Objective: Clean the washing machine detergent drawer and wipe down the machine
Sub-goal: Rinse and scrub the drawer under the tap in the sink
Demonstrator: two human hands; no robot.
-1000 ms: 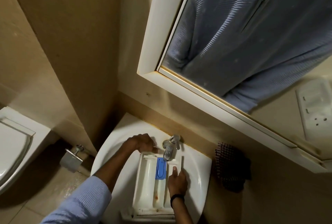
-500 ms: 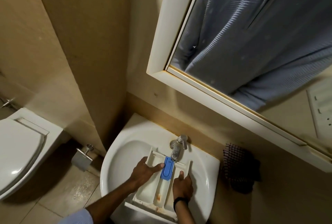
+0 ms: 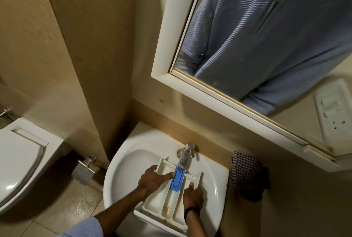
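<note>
Two hands meet on the detergent drawer [image 3: 152, 204], which lies in the sink [image 3: 133, 160] under the tap [image 3: 183, 156]. The left hand [image 3: 152, 178] rests across its left compartment, forefinger straight, touching the blue insert [image 3: 178, 177]. The right hand [image 3: 193, 195] sits on the right compartment, thumb up, fingers curled over the drawer's right wall, gripping it.

The white ceramic wash basin [image 3: 133, 160] is what's carrying everything here. A white plastic detergent drawer [image 3: 170, 198] lies at an angle across the bowl, with its front end over the near rim and its back end under the chrome tap [image 3: 183, 156] on the far rim. A blue plastic insert [image 3: 178, 178] sits in its middle channel.
</note>
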